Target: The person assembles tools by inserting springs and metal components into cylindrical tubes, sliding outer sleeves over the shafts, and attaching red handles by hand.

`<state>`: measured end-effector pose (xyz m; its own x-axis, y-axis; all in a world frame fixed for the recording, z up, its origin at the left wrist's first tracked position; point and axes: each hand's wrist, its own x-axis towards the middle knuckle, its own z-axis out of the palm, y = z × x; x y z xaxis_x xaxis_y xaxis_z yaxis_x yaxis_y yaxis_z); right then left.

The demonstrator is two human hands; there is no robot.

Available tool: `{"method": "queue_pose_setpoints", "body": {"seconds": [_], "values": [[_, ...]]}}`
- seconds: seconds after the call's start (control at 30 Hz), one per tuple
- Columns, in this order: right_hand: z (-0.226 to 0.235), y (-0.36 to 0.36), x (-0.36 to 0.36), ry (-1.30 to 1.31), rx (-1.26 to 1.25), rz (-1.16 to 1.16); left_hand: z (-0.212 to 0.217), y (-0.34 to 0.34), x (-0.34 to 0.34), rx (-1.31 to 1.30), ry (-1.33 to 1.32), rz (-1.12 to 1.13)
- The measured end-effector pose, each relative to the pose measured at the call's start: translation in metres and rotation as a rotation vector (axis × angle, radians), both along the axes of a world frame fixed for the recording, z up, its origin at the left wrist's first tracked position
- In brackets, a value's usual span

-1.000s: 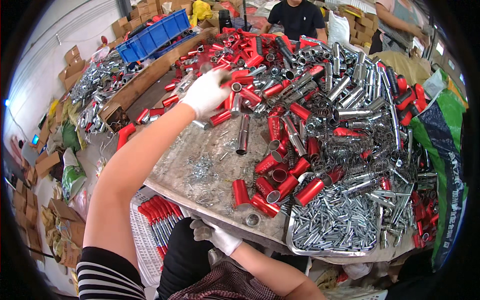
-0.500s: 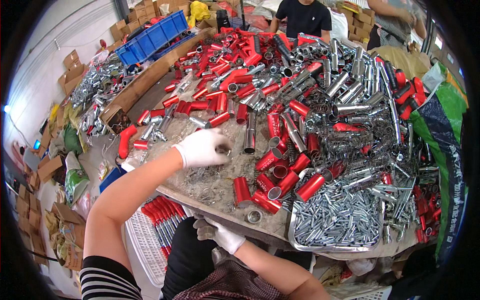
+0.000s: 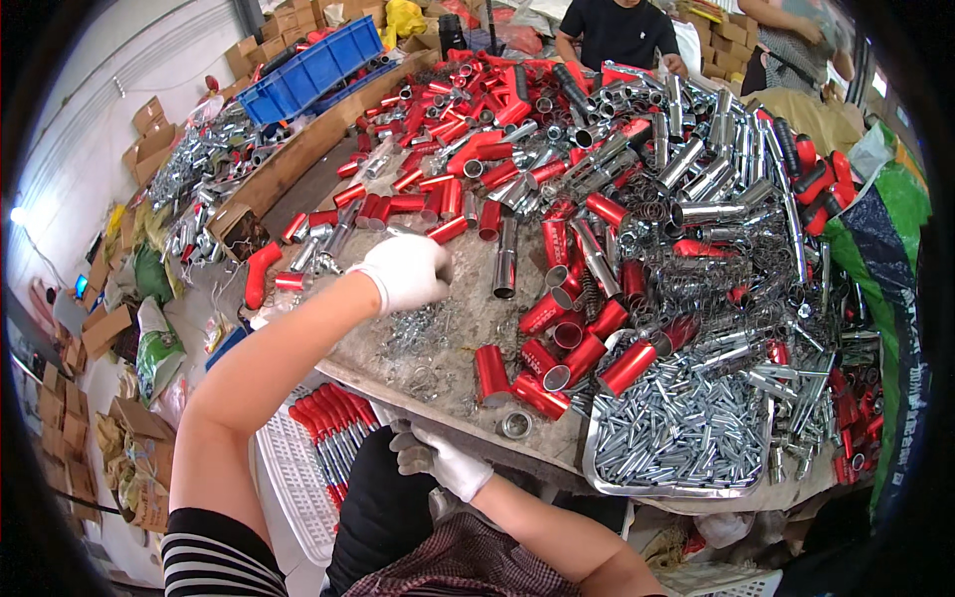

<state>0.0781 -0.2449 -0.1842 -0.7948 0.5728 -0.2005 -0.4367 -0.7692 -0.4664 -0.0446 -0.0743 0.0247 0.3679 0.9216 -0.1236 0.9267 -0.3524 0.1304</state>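
My left hand [image 3: 406, 274], in a white glove, is over the left part of the worktable [image 3: 453, 373]. Its fingers are curled closed; whatever they hold, if anything, is hidden. Just below it lies a loose heap of small shiny wire pieces [image 3: 413, 330], and beyond it are red tubes [image 3: 448, 230] and a chrome tube [image 3: 505, 259]. My right hand [image 3: 453, 466], gloved with greyish fingers, is low by my lap at the table's front edge. Its fingers are loosely apart with nothing visible in them. A small round metal ring [image 3: 516, 425] lies near that edge.
A metal tray of short silver pins [image 3: 681, 428] sits at the front right. Red and chrome parts with springs [image 3: 716, 264] pile up behind it. A white basket [image 3: 298, 488] holds red-handled tools beside my leg. Across the table is another person [image 3: 617, 35].
My left hand has shifted slightly up and left, uncovering more of the wire heap, and its fingers have curled in further. The right hand stays low by my lap. The view has shifted a little.
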Motion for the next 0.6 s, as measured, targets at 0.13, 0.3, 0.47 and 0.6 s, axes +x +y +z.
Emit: {"method": "queue_pose_setpoints", "body": {"seconds": [0.13,0.3,0.47,0.6], "values": [[0.001,-0.001,-0.001,-0.015,0.006,0.009,-0.003,-0.007,0.009,-0.045,0.166,0.064],[0.007,0.004,0.003,-0.029,0.03,-0.003,-0.004,-0.009,0.013,-0.009,0.37,0.05],[0.005,0.0,0.002,-0.013,0.035,-0.002,0.002,-0.012,0.004,-0.142,0.202,0.039],[0.006,0.0,0.002,-0.013,0.025,-0.002,-0.003,-0.013,-0.004,-0.103,0.194,0.103]]}}
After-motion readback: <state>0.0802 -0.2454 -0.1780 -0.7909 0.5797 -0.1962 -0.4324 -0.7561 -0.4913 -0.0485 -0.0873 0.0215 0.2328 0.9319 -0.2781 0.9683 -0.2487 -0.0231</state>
